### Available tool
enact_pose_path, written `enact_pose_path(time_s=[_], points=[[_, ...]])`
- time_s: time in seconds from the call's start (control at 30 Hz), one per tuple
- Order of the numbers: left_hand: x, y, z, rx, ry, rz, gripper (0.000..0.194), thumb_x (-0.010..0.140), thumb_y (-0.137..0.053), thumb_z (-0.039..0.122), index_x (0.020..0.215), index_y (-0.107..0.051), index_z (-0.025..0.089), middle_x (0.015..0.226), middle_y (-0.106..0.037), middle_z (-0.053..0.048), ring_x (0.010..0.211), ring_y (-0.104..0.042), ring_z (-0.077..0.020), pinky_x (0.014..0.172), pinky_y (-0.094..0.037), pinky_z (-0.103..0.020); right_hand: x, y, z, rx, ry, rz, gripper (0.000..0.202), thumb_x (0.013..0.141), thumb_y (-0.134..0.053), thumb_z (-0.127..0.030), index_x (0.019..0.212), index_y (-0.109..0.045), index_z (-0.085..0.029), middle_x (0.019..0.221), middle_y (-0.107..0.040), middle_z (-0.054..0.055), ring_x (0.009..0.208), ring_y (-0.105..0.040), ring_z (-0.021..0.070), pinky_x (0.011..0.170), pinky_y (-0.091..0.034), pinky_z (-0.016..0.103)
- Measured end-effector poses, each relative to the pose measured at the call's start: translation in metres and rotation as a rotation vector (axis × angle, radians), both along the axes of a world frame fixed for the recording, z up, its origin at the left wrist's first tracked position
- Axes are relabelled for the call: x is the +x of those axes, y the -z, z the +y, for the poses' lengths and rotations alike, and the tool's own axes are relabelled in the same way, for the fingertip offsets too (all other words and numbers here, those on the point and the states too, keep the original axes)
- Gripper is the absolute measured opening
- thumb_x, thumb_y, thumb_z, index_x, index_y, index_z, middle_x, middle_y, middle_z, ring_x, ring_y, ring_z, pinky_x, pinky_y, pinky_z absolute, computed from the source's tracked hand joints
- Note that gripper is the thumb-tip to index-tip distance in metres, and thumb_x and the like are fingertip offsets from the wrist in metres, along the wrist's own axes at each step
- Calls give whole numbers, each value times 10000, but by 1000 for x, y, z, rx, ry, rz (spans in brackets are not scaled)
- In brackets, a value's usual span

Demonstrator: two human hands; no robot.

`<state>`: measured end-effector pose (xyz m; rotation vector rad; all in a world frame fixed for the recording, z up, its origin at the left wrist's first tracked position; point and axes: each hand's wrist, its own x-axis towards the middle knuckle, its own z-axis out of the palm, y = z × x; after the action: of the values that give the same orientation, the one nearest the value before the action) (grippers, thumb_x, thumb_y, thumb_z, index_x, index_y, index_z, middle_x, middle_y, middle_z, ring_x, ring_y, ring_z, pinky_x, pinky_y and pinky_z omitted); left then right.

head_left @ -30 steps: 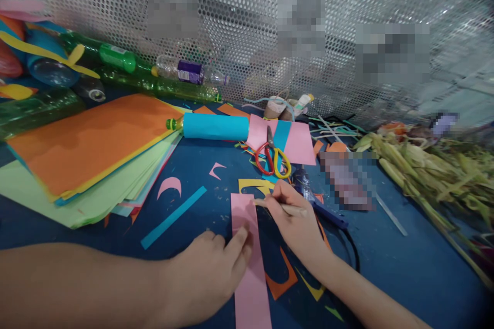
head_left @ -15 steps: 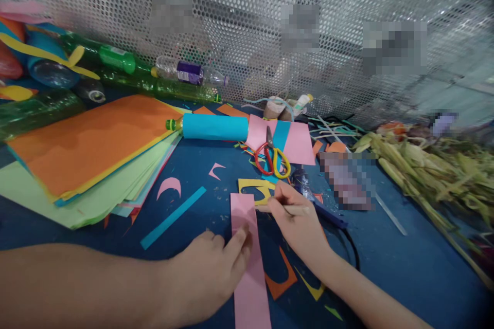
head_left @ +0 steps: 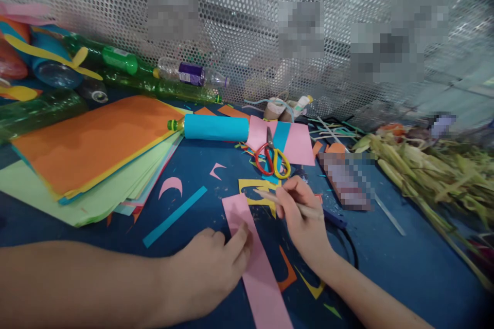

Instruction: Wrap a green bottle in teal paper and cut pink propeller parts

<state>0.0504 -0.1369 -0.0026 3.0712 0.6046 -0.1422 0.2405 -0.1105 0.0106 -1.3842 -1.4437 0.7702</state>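
A long pink paper strip (head_left: 266, 277) lies slanted on the blue table in front of me. My left hand (head_left: 216, 264) pins it with bent fingers, the fingertips pressed together on its upper part; the thumb is hidden. To the right, my right hand (head_left: 303, 216) is closed around a pale pencil (head_left: 272, 198). Its tip points left, above a yellow paper scrap (head_left: 247, 183) with cut-out curves. Just beyond lie scissors (head_left: 269, 149) with one red and one yellow handle. Orange (head_left: 288, 272) and yellow (head_left: 312, 288) paper offcuts lie beneath my right forearm.
Stacked coloured paper (head_left: 96, 149) lies at left. A blue-wrapped bottle (head_left: 216, 127) and pink paper (head_left: 299, 144) lie behind. Plastic bottles (head_left: 154, 84) line the mesh wall. A blue strip (head_left: 175, 217) is left of my hands; dried husks (head_left: 417, 164) are at right.
The pink strip has turned, its top end now leaning left and its near end swung right. My right hand has shifted slightly right, with the pencil tip raised off the strip's edge.
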Motion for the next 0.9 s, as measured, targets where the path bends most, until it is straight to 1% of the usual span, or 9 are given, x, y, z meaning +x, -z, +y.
enact_pose_path(time_s=[0.07, 0.13, 0.3, 0.4, 0.5, 0.67, 0.77, 0.83, 0.9], points=[[-2, -1, 0, 25, 43, -38, 331, 816, -416, 171, 1100, -578, 119, 1280, -461, -192, 944, -572, -322, 490, -482, -344, -1, 0, -1, 1, -31, 20, 178, 867, -454, -268, 704, -401, -221, 507, -413, -77, 470, -404, 91, 483, -331, 217], [-3, -3, 1, 52, 58, -79, 312, 838, -393, 171, 1073, -596, 139, 1197, -525, -175, 993, -547, -332, 503, -486, -337, -2, 1, -1, -9, -53, 3, 182, 875, -456, -267, 705, -416, -218, 522, -420, -72, 486, -409, 90, 503, -335, 220], [-3, -10, 1, 21, -34, -163, 423, 903, -316, 320, 1277, -415, 148, 1230, -497, -209, 780, -623, -263, 545, -516, -383, -2, 2, -1, -33, -49, 19, 187, 875, -466, -276, 703, -422, -215, 527, -418, -70, 493, -407, 89, 505, -332, 226], [-1, -11, 0, -54, -47, -151, 477, 895, -310, 437, 1235, -460, 138, 1231, -511, -196, 805, -631, -267, 606, -528, -402, -1, 4, 1, -36, -57, 49, 180, 871, -472, -289, 712, -427, -216, 532, -417, -70, 492, -400, 91, 492, -325, 228], [2, -14, -2, -29, -57, -96, 549, 883, -301, 490, 1206, -498, 92, 1165, -553, -221, 813, -632, -297, 617, -524, -419, 0, 5, 1, -40, -62, 52, 177, 866, -479, -294, 715, -431, -216, 534, -419, -69, 487, -396, 91, 485, -323, 230], [5, -23, -10, 10, -90, 34, 456, 888, -337, 424, 990, -637, 96, 933, -649, -175, 700, -638, -275, 534, -512, -373, 0, 5, 1, -35, -66, 40, 189, 865, -479, -301, 705, -434, -212, 528, -417, -66, 485, -393, 91, 479, -319, 228], [3, -22, -16, 36, -108, 38, 431, 866, -386, 436, 860, -661, 105, 777, -660, -134, 613, -627, -253, 483, -495, -344, 1, 4, 1, -40, -72, 43, 187, 868, -476, -304, 710, -435, -212, 522, -410, -67, 475, -380, 90, 463, -303, 226], [0, -19, -18, 92, -53, -1, 366, 842, -445, 386, 931, -643, 93, 829, -668, -147, 595, -625, -250, 465, -485, -337, 1, 3, 1, -27, -62, 54, 177, 873, -468, -304, 723, -440, -214, 524, -414, -66, 480, -386, 93, 467, -309, 226], [-1, -18, -17, 117, 57, -27, 332, 810, -484, 255, 1077, -584, 84, 1009, -646, -176, 615, -634, -246, 456, -478, -322, 1, 1, 1, -3, -45, 59, 164, 878, -458, -304, 741, -448, -215, 536, -427, -60, 496, -403, 98, 484, -326, 227]])
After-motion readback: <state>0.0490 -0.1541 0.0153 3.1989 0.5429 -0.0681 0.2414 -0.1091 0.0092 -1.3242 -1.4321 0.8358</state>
